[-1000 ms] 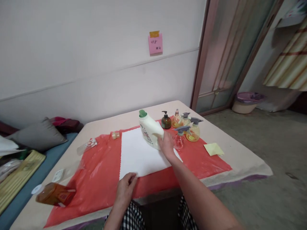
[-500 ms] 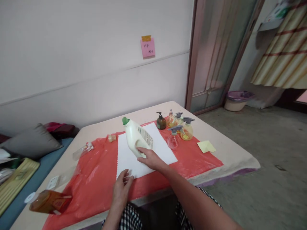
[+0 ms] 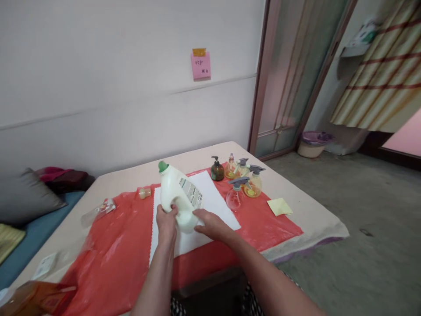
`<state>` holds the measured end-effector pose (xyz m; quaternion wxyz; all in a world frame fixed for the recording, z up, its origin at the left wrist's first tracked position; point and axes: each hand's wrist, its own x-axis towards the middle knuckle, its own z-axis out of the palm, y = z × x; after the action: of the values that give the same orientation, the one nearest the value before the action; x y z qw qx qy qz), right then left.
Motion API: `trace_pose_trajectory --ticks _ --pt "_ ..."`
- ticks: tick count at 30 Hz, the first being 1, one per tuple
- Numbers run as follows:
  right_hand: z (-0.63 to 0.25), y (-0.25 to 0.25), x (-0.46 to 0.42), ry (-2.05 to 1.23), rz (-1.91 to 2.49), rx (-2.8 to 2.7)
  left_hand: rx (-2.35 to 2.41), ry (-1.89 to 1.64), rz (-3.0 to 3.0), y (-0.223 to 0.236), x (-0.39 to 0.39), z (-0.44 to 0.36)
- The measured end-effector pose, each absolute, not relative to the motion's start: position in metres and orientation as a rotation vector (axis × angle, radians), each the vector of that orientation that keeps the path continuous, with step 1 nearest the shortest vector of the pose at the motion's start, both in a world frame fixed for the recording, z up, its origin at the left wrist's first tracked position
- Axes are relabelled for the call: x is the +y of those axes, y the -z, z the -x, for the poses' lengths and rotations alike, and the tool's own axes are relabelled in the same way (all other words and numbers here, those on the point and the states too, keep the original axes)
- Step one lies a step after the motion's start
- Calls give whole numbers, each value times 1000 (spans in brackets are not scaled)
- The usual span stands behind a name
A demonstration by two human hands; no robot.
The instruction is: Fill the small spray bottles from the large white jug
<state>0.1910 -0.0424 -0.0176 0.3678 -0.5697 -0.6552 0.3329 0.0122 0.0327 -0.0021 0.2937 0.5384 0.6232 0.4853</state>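
A white detergent bottle [image 3: 179,198] with a green cap is tilted to the left over a white sheet [image 3: 210,202] on the red plastic cover [image 3: 118,250]. My left hand [image 3: 166,221] grips the bottle's handle side from the left. My right hand [image 3: 210,224] is curled under the bottle's base on the right. Both hands are closed on the bottle.
A dark pump bottle [image 3: 217,170] and several clear spray bottles [image 3: 245,186] stand at the back right of the table [image 3: 315,221]. A yellow note [image 3: 279,206] lies to the right. A small bottle [image 3: 144,192], a wrapper [image 3: 98,210] and an orange refill pouch [image 3: 36,298] lie to the left.
The right hand brought the white bottle from the back of the sheet toward me. The left hand left the sheet's near edge and took hold of the bottle.
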Motion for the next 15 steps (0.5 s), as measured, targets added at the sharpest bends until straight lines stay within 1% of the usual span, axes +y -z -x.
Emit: trace_pose_trajectory --ticks 7,11,15 --pt "-215 19 -24 -723 1602 -1358 1856 -1282 -1566 -17 50 17" --pt "-224 16 -23 -587 1580 -1060 1972 -1264 -1508 -15 58 27" --pt "-233 15 -36 -378 1523 -744 2008 -1274 -1460 -9 64 35"
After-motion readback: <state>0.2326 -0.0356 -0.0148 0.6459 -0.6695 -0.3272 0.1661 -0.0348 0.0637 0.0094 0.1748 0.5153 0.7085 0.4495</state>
